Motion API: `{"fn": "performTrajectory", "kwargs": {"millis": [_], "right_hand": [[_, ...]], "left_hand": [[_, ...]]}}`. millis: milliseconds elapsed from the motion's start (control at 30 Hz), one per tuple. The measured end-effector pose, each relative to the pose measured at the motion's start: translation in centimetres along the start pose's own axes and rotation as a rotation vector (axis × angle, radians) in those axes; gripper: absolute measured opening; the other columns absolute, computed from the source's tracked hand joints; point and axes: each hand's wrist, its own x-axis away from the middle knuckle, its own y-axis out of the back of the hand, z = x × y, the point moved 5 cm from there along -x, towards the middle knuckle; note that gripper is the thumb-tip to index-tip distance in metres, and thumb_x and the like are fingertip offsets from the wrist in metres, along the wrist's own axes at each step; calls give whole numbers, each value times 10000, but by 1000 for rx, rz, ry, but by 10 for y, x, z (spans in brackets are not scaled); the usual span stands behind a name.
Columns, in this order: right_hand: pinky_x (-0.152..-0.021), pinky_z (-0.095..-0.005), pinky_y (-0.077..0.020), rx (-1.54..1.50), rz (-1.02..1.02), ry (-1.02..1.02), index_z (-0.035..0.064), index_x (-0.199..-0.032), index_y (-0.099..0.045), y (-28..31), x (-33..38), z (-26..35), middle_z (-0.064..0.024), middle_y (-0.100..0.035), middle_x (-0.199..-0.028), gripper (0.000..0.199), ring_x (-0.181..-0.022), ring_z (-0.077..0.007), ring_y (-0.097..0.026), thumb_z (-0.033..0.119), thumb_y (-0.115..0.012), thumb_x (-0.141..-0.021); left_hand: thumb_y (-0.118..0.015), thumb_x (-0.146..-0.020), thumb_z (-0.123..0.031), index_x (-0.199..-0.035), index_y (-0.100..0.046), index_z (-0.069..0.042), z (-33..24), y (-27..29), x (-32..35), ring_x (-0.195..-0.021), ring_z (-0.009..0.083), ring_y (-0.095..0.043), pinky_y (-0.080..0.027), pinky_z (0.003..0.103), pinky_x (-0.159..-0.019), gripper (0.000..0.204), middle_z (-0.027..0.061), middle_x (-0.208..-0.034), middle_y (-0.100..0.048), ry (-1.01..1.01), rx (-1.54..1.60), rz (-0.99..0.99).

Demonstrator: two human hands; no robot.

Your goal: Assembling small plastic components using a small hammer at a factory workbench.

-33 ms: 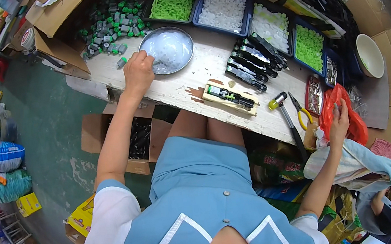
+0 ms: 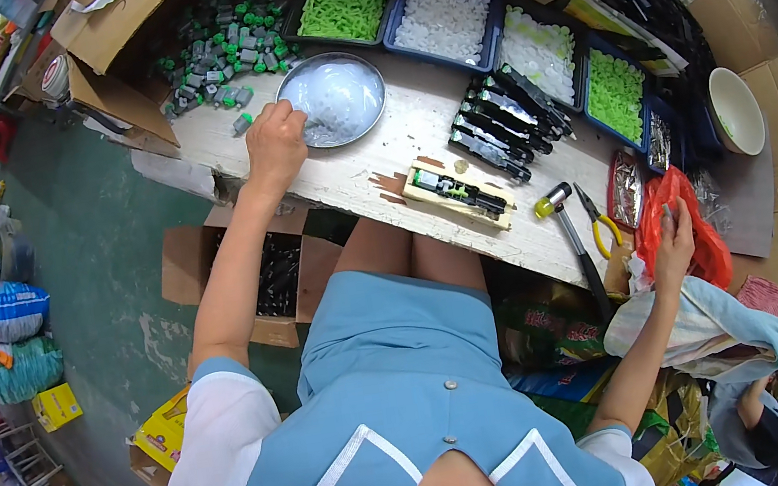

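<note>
My left hand [image 2: 276, 149] is at the near left rim of a round metal dish [image 2: 382, 115] holding a pale, glossy grease-like substance. Its fingers are curled together, and whatever they pinch is hidden. Over at the right, my right hand [image 2: 674, 246] rests against a red plastic bag [image 2: 709, 247], fingers bent around a small greyish piece too small to name. Between the hands, a wooden fixture [image 2: 431, 198] on the bench's near edge holds a black assembly [image 2: 462, 190] with green and metallic parts. Several similar black assemblies [image 2: 502, 125] lie in a row behind it.
Grey-and-green small parts [image 2: 225, 51] are heaped at the back left. Trays of green parts [image 2: 342, 9] and white parts [image 2: 442, 22] line the back. A hammer [image 2: 574, 240], yellow-handled pliers [image 2: 600, 219] and a red tray [image 2: 625, 193] lie right; a white bowl [image 2: 737, 112] stands beyond.
</note>
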Motion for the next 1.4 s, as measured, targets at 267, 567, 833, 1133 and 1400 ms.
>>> {"fn": "performTrajectory", "kwargs": {"millis": [267, 567, 833, 1133, 1400], "right_hand": [[-693, -239, -428, -203, 139, 73, -8, -1028, -586, -15, 5, 58, -62, -570, -875, 196, -768, -144, -547, 26, -552, -839], [-533, -220, -429, -620, 432, -16, 20, -1046, -598, -74, 32, 148, -46, -588, -776, 221, -572, -93, -504, 35, -577, -826], [-512, -247, -398, -781, 547, 326, 11, -1007, -591, -105, 32, 243, -57, -537, -695, 190, -559, -129, -503, -5, -558, -821], [-491, -252, -392, -805, 600, 336, 21, -1014, -595, -104, 32, 244, -53, -536, -682, 207, -534, -121, -493, -12, -555, -814], [-477, -243, -382, -785, 598, 352, 23, -1019, -598, -103, 34, 242, -46, -543, -671, 208, -517, -110, -484, 0, -557, -817]], "left_hand": [[-617, -680, -35, -714, -618, -46, 2, 2, 4, -758, 256, -544, -450, 354, -631, 35, 71, -728, -544, 112, 94, -31], [-626, -751, 4, -859, -643, 1, -16, 16, 10, -653, 100, -541, -434, 219, -560, 109, 20, -769, -552, 540, 980, 39], [-601, -774, 54, -885, -640, 16, -92, 15, 8, -746, 104, -565, -488, 213, -640, 123, 51, -897, -545, 364, 1617, 251], [-612, -765, 44, -891, -640, 10, -107, 7, 9, -769, 108, -565, -493, 209, -656, 134, 57, -900, -546, 336, 1640, 371], [-614, -763, 41, -881, -643, 8, -113, 8, 11, -767, 108, -563, -487, 205, -659, 126, 54, -898, -547, 345, 1567, 332]]}}
